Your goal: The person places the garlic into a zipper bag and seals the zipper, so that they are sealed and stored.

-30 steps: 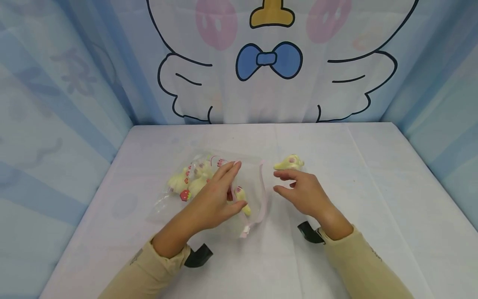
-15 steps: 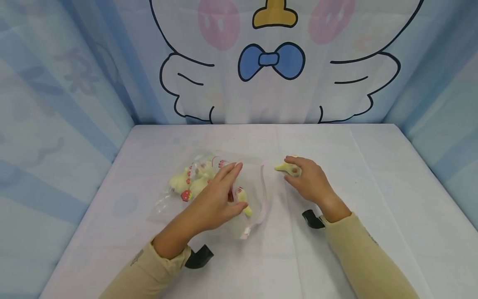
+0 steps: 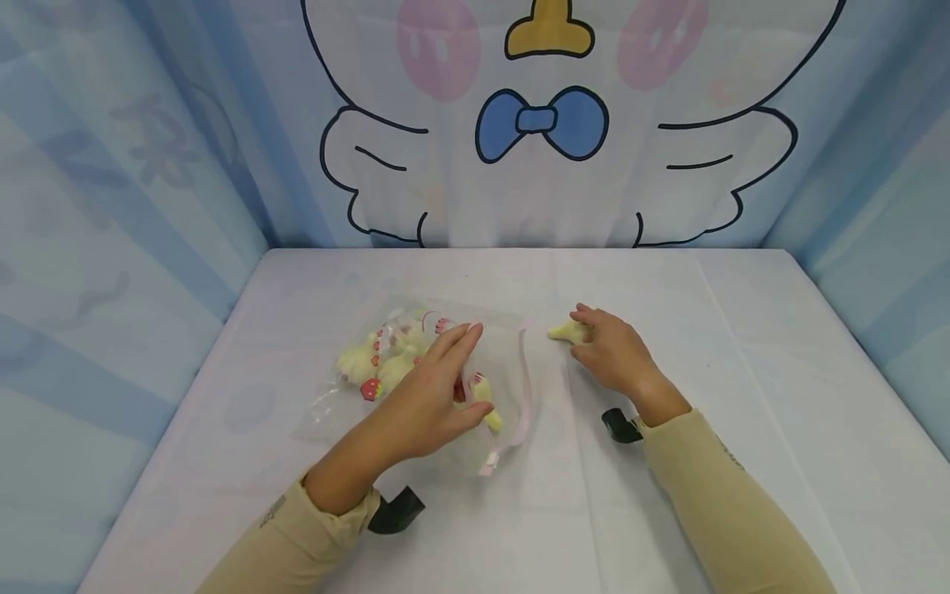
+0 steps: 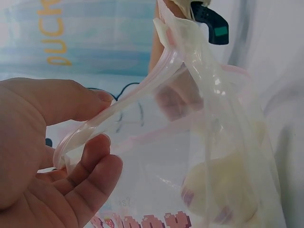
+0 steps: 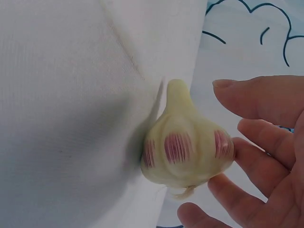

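A left hand [image 4: 23, 152] rests its thumb against the pink-edged rim of a clear plastic bag [image 4: 147, 161], fingers slightly bent nearby. A rounded, pale yellow object with purple streaks [image 4: 223, 190] shows through the film beside pink pixel-style print [image 4: 161, 221], before a blue-and-white striped fabric backdrop [image 4: 109, 42].

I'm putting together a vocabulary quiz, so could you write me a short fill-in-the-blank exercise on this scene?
1. The person's ____ hand touches the garlic bulb.
2. The left hand is at the mouth of a see-through plastic ____.
3. The bow tie on the backdrop is coloured ____.

Missing words: right; bag; blue.
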Motion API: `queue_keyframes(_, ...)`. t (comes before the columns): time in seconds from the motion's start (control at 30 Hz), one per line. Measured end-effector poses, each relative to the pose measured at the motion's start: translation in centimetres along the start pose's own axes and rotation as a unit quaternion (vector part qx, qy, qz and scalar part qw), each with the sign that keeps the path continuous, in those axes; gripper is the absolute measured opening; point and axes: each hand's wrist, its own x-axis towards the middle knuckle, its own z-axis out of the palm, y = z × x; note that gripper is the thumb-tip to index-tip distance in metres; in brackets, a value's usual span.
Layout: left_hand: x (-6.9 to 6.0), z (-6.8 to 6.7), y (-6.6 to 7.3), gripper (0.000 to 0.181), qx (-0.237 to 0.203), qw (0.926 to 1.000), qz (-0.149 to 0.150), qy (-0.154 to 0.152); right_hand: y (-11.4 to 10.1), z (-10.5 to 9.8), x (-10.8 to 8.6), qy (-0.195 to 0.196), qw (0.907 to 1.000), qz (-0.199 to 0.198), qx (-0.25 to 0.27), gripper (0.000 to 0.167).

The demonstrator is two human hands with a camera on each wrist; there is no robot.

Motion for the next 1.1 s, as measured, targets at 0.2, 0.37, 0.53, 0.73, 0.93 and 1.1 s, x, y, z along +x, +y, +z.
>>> queue_keyframes(0.2, 0.0, 0.0, 0.1, 0.089, 0.001, 1.0000, 0.004, 0.005, 0.5, 0.0, -0.1, 0.017, 0.9993, -0.008, -0.032, 0.054)
queue_keyframes(0.37, 0.0, 0.0, 0.2, 0.088, 0.003, 1.0000, 0.005, 0.004, 0.8, 0.0, -0.5, 0.049, 0.9967, 0.008, -0.064, 0.054)
queue_keyframes(0.53, -0.1, 0.0, 0.1, 0.088, 0.002, 1.0000, 0.007, 0.002, 1.0, 0.1, -0.8, 0.054, 0.9947, 0.045, -0.075, 0.056)
queue_keyframes(0.73, 0.0, 0.0, 0.1, 0.089, 0.003, 0.9999, 0.010, 0.002, 1.5, 0.3, -1.0, 0.043, 0.9933, 0.061, -0.088, 0.049)
queue_keyframes(0.93, 0.0, 0.0, 0.2, 0.089, 0.003, 1.0000, 0.007, 0.001, 1.7, 0.3, -1.1, 0.046, 0.9933, 0.061, -0.086, 0.047)
queue_keyframes(1.1, 0.0, 0.1, 0.1, 0.088, 0.002, 1.0000, 0.004, -0.001, 1.8, 0.3, -1.1, 0.050, 0.9932, 0.061, -0.086, 0.045)
